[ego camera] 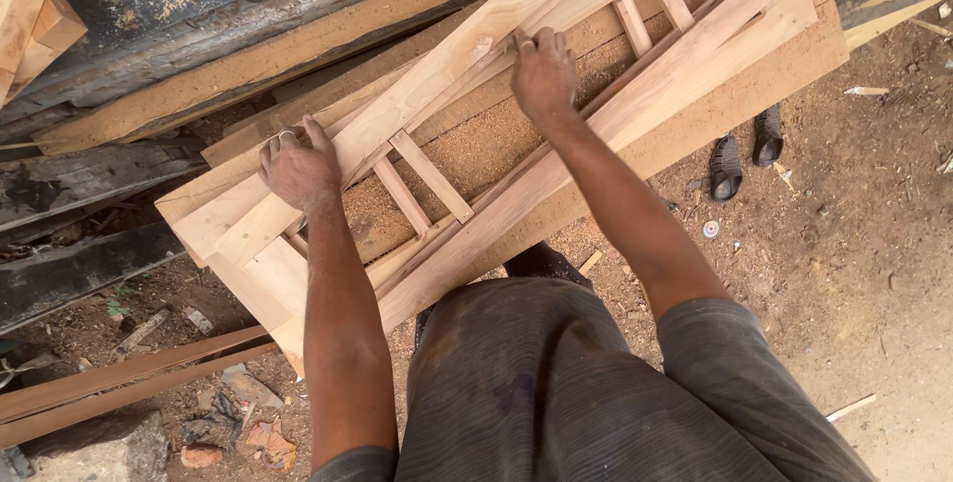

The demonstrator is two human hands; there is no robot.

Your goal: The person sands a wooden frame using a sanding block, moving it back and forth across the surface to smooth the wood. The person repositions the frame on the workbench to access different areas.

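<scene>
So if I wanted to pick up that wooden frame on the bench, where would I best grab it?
Probably by the two long side rails of the wooden frame, one hand on each, coming from above. The left hand and right hand already rest on the far rail. The thin cross slats look too slight to lift by.

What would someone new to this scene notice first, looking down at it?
The pale wooden frame with short cross slats stands out, lying slantwise over a sawdust-strewn board across the middle. The left hand grips its far rail near the lower left end, and the right hand presses on the same rail further up. A pair of dark sandals lies on the dirt to the right.
</scene>
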